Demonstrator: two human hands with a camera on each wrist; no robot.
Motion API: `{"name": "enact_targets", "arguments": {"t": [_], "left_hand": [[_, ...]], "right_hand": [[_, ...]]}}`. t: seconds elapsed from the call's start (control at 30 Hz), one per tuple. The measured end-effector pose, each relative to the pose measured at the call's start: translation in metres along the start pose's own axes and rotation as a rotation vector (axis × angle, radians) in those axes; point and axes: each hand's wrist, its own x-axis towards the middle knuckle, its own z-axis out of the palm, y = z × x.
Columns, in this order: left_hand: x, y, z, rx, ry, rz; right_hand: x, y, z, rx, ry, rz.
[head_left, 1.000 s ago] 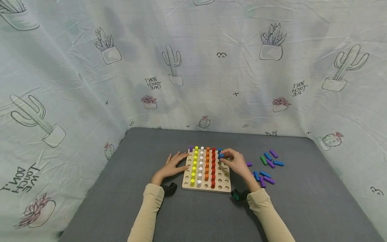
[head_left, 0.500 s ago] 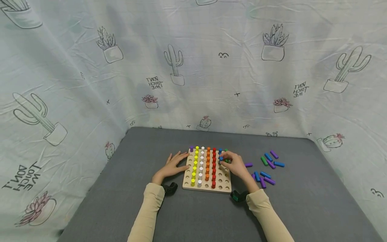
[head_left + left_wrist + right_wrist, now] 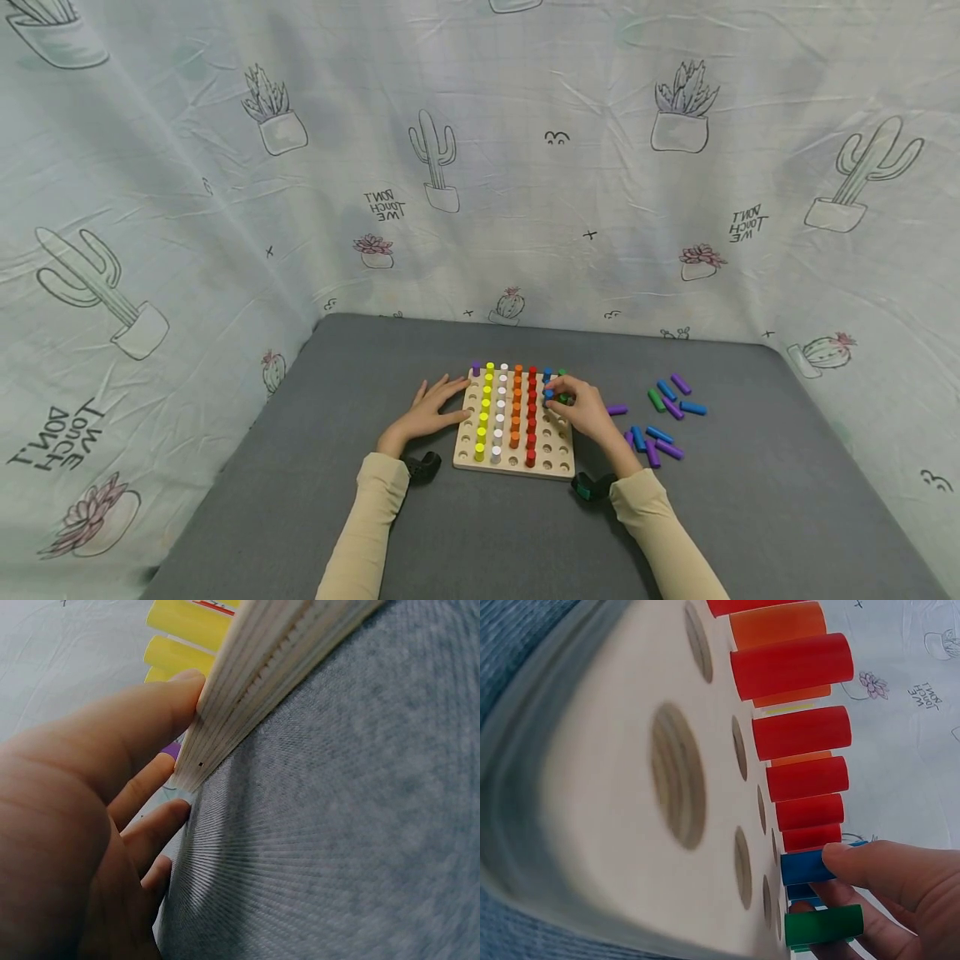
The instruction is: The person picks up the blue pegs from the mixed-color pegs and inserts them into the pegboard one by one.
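Note:
My right hand (image 3: 588, 410) pinches a blue peg (image 3: 802, 868) between thumb and fingers; the peg stands at the wooden pegboard (image 3: 517, 471), in the column beside the red pegs (image 3: 802, 735). Another blue peg (image 3: 547, 374) is behind it, towards the far edge. A green peg (image 3: 823, 925) stands close by the right fingers. My left hand (image 3: 426, 414) lies at the board's left side, fingers spread, with the thumb (image 3: 169, 697) and forefinger touching the edge. Columns of yellow pegs (image 3: 483, 417), white pegs (image 3: 498, 419) and orange pegs (image 3: 515, 408) fill the middle and left.
Loose purple, blue and green pegs (image 3: 672, 407) lie scattered on the grey tabletop (image 3: 510, 542) to the right of the board. One purple peg (image 3: 476, 369) stands in the board's far left corner. A cactus-print curtain (image 3: 480, 167) hangs behind the table.
My right hand has lowered the blue peg to the board, and a green peg now shows behind the hand. The left hand keeps its place at the board's edge.

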Motion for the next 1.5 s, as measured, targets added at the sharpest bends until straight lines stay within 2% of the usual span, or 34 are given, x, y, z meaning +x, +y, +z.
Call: {"name": "enact_targets", "arguments": {"t": [0.33,0.77,1.5], "left_hand": [[0.002,-0.002,0.001,-0.013,0.001,0.004],[0.002,-0.001,-0.001,-0.023,0.0,0.006],[0.001,-0.001,0.002,-0.027,-0.008,-0.01]], "right_hand": [[0.0,0.0,-0.002,-0.002,0.003,-0.006],[-0.002,-0.006,-0.015,0.034,0.006,-0.021],[-0.017,0.006,-0.044,0.013,0.059,-0.006]]}}
